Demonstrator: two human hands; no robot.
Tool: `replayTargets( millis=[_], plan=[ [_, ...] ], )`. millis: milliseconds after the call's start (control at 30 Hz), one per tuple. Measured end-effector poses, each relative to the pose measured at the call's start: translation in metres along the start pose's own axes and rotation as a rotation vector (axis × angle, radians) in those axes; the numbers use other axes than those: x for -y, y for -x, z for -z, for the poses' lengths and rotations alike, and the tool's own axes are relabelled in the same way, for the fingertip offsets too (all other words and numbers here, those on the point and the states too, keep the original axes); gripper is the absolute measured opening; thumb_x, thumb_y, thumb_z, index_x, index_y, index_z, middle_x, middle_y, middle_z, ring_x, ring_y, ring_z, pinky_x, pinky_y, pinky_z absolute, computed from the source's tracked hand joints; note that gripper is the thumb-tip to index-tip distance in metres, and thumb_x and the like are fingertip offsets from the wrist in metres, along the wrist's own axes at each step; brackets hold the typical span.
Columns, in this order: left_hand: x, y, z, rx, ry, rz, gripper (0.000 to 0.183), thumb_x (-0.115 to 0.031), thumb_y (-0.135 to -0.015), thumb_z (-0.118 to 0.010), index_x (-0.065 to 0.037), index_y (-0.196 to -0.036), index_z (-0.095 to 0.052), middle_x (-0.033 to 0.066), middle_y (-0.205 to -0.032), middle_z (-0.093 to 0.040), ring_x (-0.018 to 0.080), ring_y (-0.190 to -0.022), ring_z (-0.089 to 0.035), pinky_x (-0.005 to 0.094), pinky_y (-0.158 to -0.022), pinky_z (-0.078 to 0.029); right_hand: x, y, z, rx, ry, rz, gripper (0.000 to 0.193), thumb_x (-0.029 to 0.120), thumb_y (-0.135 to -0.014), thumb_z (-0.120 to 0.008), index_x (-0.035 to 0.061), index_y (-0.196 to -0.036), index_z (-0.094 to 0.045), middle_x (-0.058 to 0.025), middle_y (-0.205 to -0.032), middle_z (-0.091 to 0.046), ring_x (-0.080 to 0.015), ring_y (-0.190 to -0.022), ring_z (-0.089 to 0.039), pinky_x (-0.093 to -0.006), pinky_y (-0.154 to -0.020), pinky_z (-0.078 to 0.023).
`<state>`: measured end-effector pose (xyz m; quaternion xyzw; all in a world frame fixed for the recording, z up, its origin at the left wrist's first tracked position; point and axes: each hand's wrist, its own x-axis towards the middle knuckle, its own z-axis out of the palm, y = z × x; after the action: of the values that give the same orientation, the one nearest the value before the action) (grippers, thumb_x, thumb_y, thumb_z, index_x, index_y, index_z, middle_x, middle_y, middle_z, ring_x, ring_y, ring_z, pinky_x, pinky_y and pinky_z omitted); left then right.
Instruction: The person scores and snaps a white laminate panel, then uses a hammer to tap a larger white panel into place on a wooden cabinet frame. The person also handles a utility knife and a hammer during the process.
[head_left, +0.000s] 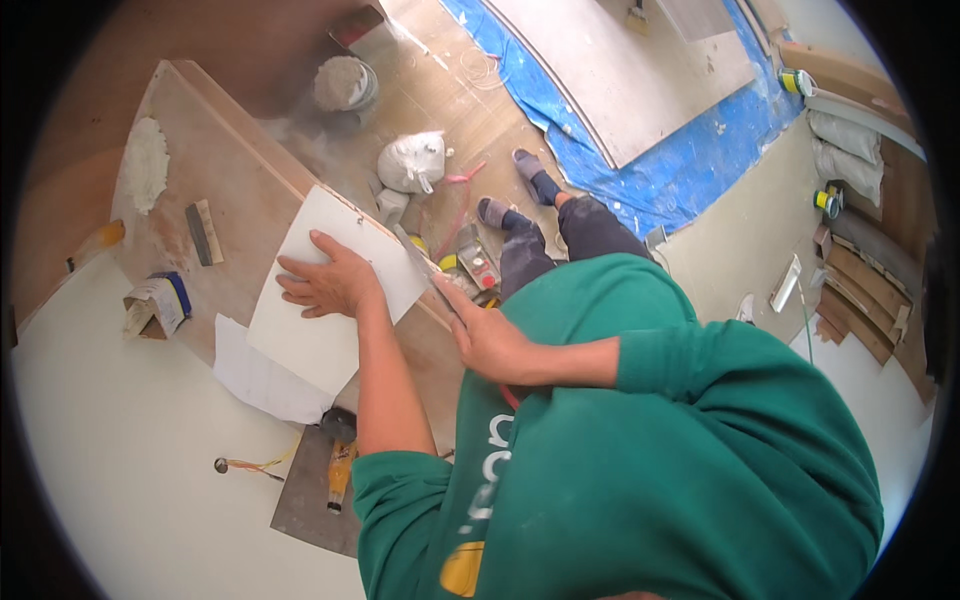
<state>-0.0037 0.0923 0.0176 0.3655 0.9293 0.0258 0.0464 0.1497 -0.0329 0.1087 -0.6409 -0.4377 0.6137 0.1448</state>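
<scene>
A white board lies over the edge of a dusty wooden worktop. My left hand rests flat on the board, fingers spread and pointing left. In my right hand is a long, narrow, blade-like tool. Its length runs along the board's right edge, and its tip end points up toward the far side. My fingers partly hide its near end, so its exact kind is unclear. Below the board, a white sheet sticks out toward me.
On the worktop are a grey-edged block, white powder and a blue-white packet. A mallet lies nearer. Beyond are a bucket, a white sack, and a blue tarp under a large panel.
</scene>
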Motion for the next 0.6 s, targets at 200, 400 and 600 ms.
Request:
replayTargets(
  millis=[200,400,600],
  plan=[
    [0.008,0.004,0.005,0.019,0.005,-0.019,0.078,-0.062,-0.099,-0.036,-0.008,-0.154,-0.024,0.0221,-0.158,-0.019,0.0440,-0.148,-0.012,0.0653,-0.115,-0.013,-0.034,-0.005,-0.007,-0.074,-0.066,-0.039,0.053,0.011,-0.095,-0.044,0.0042,-0.147,-0.037,-0.0304,-0.096,-0.066,-0.0377,-0.067,-0.068,-0.0469,-0.065,-0.055],
    [0.009,0.003,-0.003,-0.114,0.039,-0.021,0.074,-0.061,-0.097,-0.042,-0.008,-0.150,-0.035,0.0197,-0.155,-0.030,0.0399,-0.147,-0.019,0.0670,-0.112,-0.018,-0.055,-0.016,-0.005,0.122,-0.135,-0.243,0.052,0.008,-0.093,-0.046,0.0069,-0.145,-0.041,-0.0242,-0.091,-0.067,-0.0303,-0.056,-0.066,-0.0430,-0.052,-0.053],
    [0.021,0.022,-0.016,-0.127,0.262,-0.685,0.048,-0.041,-0.098,-0.055,-0.011,-0.135,-0.058,0.0139,-0.149,-0.045,0.0385,-0.143,-0.033,0.0604,-0.115,-0.020,-0.060,-0.057,0.100,-0.175,-0.331,-0.121,0.052,0.021,-0.096,-0.048,0.0034,-0.144,-0.038,-0.0208,-0.093,-0.064,-0.0304,-0.071,-0.064,-0.0437,-0.065,-0.053]
  ],
)
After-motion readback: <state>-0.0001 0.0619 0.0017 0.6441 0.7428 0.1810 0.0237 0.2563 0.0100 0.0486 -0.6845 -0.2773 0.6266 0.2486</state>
